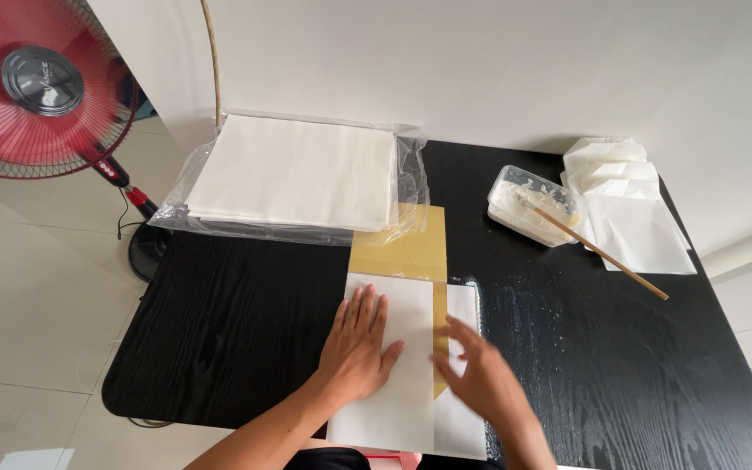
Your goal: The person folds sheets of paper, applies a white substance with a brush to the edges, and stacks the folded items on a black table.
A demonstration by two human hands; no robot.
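Black wood-grain covers the worktop point(237, 322), the largest thing in view and the landmark for the rest. Off its far-left corner, on the tiled floor, stands a red pedestal fan point(41, 83). On the worktop's far-left part lies a stack of white paper sheets point(293, 170) in a clear plastic wrap, open at the near side. Down the middle, from under that stack toward the near edge, runs a mustard-yellow template board point(402, 248). Over it, at the near-middle edge, lies a folded white paper sheet point(411, 383), its left flap turned across the board and a right flap beside it, with a yellow strip showing between them. At the far-right corner sits a pile of finished folded white papers point(628, 204); just left of it is a clear plastic tub of white paste point(533, 204) with a thin wooden stick point(607, 257) leaning out of it onto the worktop.

The left hand point(359, 344) lies flat on the left flap, fingers spread, clamped on nothing. The right hand point(476, 374) hovers blurred over the right flap, fingers apart, grip empty.

Judging from this, a flap pressed while the sheet sits skewed on the board would likely crease crooked, and paste smears on the worktop right of the sheet could soil the paper.
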